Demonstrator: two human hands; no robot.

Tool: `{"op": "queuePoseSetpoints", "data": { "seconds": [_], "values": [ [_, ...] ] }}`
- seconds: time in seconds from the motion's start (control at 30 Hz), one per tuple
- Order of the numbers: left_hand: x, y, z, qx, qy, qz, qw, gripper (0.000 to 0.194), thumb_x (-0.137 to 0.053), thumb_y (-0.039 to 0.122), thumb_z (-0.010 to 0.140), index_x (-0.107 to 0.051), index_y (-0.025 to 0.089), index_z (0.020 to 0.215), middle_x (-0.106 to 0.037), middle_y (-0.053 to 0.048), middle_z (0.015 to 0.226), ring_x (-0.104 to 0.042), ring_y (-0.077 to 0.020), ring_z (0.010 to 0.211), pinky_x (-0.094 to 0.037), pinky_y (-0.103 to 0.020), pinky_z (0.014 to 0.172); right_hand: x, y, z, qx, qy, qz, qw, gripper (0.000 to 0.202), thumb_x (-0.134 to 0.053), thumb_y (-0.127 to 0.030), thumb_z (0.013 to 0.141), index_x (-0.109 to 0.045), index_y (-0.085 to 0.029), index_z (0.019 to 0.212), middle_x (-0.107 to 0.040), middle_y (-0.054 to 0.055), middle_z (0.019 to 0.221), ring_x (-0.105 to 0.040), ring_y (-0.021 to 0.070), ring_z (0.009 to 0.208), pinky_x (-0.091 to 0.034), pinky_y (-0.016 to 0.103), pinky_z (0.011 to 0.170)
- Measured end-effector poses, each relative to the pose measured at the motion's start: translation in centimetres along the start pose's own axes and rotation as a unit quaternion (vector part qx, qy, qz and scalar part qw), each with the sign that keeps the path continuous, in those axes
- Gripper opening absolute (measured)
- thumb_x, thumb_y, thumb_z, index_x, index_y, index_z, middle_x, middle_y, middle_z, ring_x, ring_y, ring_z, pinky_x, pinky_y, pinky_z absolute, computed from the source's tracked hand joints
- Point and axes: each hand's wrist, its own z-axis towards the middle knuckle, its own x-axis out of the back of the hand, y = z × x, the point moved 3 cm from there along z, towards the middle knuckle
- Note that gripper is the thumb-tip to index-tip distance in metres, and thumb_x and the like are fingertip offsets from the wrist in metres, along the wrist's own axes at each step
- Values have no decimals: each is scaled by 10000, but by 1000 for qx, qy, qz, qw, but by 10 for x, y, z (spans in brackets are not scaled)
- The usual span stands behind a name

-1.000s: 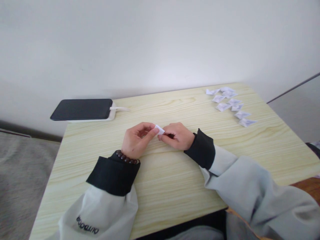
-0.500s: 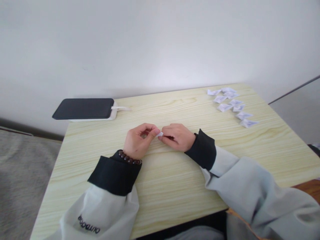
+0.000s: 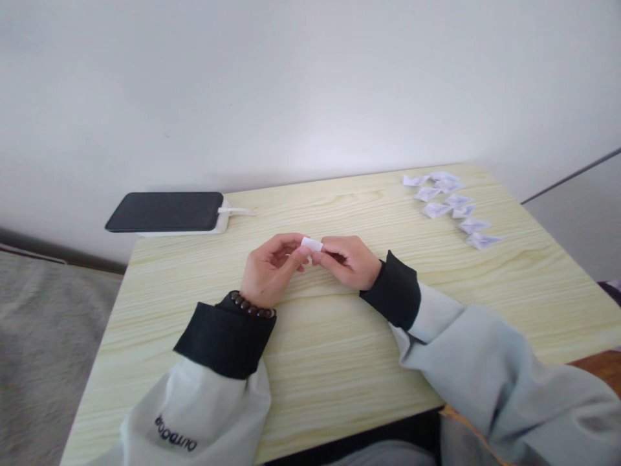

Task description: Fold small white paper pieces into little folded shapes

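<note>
A small folded piece of white paper is pinched between my two hands, a little above the middle of the table. My left hand closes thumb and index finger on its left end; a dark beaded bracelet circles that wrist. On the right end, the thumb and curled fingers of my right hand grip the paper too. The fingertips cover part of it, so its full shape is hidden.
Several folded white paper pieces lie in a loose cluster at the table's back right. A dark phone rests on a white block at the back left, with a white cable. Behind the pale wood table stands a white wall.
The paper has been raised and turned, so more of its white face shows between the fingertips. Both hands have shifted only slightly.
</note>
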Motion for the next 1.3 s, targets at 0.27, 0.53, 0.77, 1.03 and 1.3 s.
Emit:
{"op": "queuePoseSetpoints", "data": {
  "seconds": [0.27,0.53,0.77,1.03,1.3],
  "values": [
    [5,-7,0,1,12,89,996,221,-656,359,739,-675,167,847,-693,-30,812,-627,-143,688,-517,-263,665,-1,-2,1,7,34,-54,998,263,-430,-289,904,-479,-165,677,-428,-28,620,-381,81,558,-293,215,555],
    [4,-3,0,6,-1,107,994,187,-642,333,749,-648,158,814,-676,-15,758,-617,-138,687,-501,-263,694,-2,-1,2,24,26,-45,998,269,-397,-266,929,-485,-164,697,-451,-20,631,-394,84,574,-309,211,572],
    [0,-3,1,15,0,58,998,219,-616,350,770,-619,157,874,-651,-40,856,-611,-141,741,-504,-258,667,1,0,2,-20,71,-48,996,242,-435,-295,909,-549,-151,750,-501,-8,650,-426,88,584,-332,217,576],
    [-2,-7,0,52,-29,40,997,267,-671,338,713,-609,144,887,-660,-42,781,-614,-153,712,-511,-282,675,3,-1,1,22,110,-52,992,167,-458,-217,893,-577,-156,792,-545,0,675,-457,87,592,-353,208,564],
    [-2,-4,-1,35,-55,133,989,232,-626,375,749,-641,156,829,-676,-33,743,-628,-162,695,-507,-287,683,2,-2,1,25,113,-67,991,121,-472,-213,879,-557,-161,810,-529,-4,687,-448,84,579,-360,206,557]
  ]
}}
